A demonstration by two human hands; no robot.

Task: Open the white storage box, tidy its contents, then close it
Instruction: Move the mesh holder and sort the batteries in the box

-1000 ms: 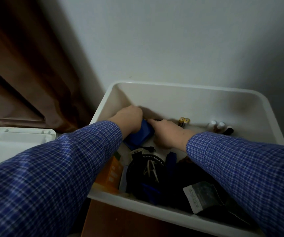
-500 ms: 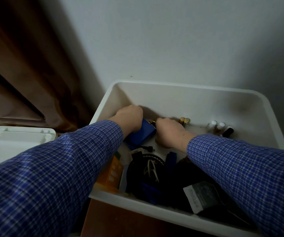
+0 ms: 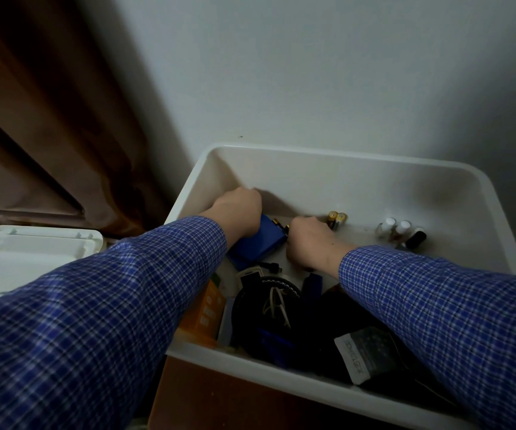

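The white storage box (image 3: 356, 159) is sitting open against the wall (image 3: 312, 72), lid (image 3: 33, 252) lying off to its left. The left hand (image 3: 238, 212) is gripping a blue case (image 3: 255, 246) near the box's far left corner. The right hand (image 3: 309, 243) is curling beside it; what it is holding, I cannot tell. It is probably best to move slowly so the batteries (image 3: 336, 219) along the far wall are not rolling.

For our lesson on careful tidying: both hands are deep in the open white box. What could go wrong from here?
1. The right hand works beside the upright batteries; a nudge might topple them.
2. The small bottles stand unsupported by the box wall and could tip if things shift.
3. The left hand holds the blue case tilted above loose cables; setting it down could snag them.
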